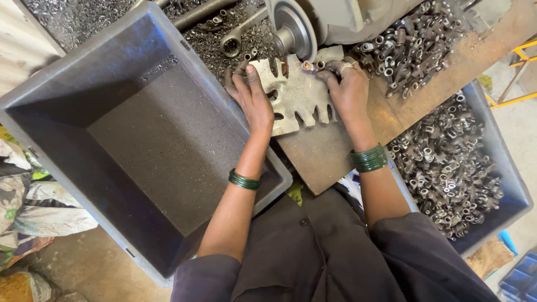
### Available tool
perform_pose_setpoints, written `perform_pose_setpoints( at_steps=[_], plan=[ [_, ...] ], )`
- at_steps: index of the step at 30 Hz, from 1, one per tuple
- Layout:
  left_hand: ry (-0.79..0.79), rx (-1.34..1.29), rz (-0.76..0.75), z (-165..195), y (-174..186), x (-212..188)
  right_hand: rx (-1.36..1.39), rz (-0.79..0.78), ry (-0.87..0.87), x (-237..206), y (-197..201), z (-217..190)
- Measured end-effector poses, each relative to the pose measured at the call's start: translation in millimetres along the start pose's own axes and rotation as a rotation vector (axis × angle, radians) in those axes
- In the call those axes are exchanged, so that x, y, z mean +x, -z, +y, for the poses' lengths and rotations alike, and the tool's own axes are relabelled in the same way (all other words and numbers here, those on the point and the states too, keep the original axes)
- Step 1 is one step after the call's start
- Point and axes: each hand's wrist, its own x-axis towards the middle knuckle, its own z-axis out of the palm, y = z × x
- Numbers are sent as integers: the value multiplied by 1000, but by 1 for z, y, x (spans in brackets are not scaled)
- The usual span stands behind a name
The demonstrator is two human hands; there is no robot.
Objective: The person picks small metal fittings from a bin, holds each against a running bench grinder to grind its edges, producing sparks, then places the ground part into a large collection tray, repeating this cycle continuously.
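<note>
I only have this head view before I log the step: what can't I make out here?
- Small part at the right hand fingers: too small to identify.
- Machine behind the grinding wheel: cut off by the top edge.
- Notched metal plate: partly covered by the left hand.
- Bin of metal parts: far corner cut off by the right edge.

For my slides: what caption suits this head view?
Both hands, left and right, press a notched pale metal plate toward a grey grinding wheel.
</note>
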Motion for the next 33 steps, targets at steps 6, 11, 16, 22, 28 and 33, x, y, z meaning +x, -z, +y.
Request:
perform_pose_setpoints(
  at_steps=[6,11,16,22,28,33],
  plan=[
    [-45,43,-4,-1,-2,-1,-46,29,23,3,0,-6],
    [-49,45,9,0,-3,-1,-68,47,38,4,1,-10],
    [-25,74,-12,-1,-1,1,-66,73,34,1,-1,-10],
    [-43,48,5,-6,-1,3,164,43,-155,-2,1,-5],
    [-79,56,13,-10,-4,6,-179,339,414,-30,2,-7],
    [16,94,-17,-11,-3,9,-196,268,445,-37,4,-6]
  ],
)
